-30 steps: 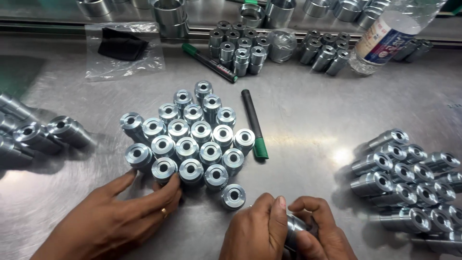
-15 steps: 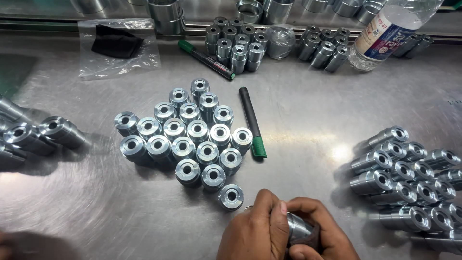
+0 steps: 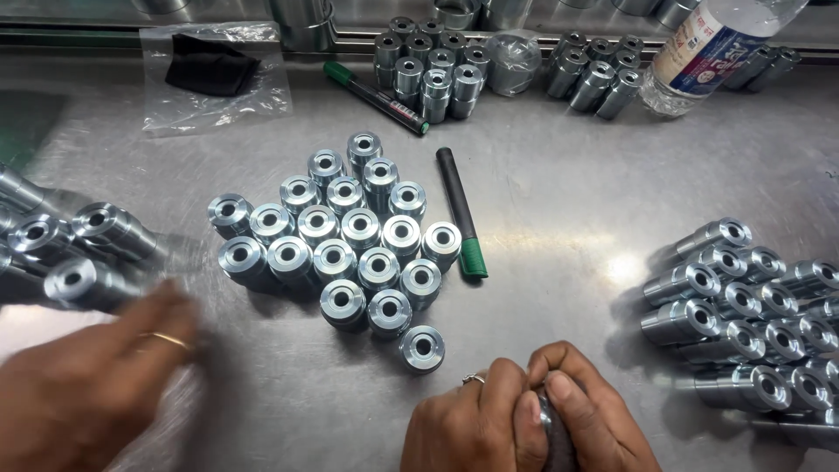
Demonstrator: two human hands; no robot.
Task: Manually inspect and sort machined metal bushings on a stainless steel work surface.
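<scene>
The brushed steel table fills the view. At its middle stands a block of short, shiny silver metal sleeves, upright with their bores facing up, packed touching in rows. One sleeve stands apart at the near corner. A heap of longer stepped silver fittings lies on its side at the right and runs off the edge.

At the bottom edge, the left hand and the right hand are pressed together, with their fingers curled shut around a small grey metal cylinder. Only a dark sliver of it shows between the thumbs, so its shape cannot be made out.

Another person's hand is motion-blurred and cut off at the lower left, near more lying fittings. A green-capped black marker lies just beside the block.
</scene>
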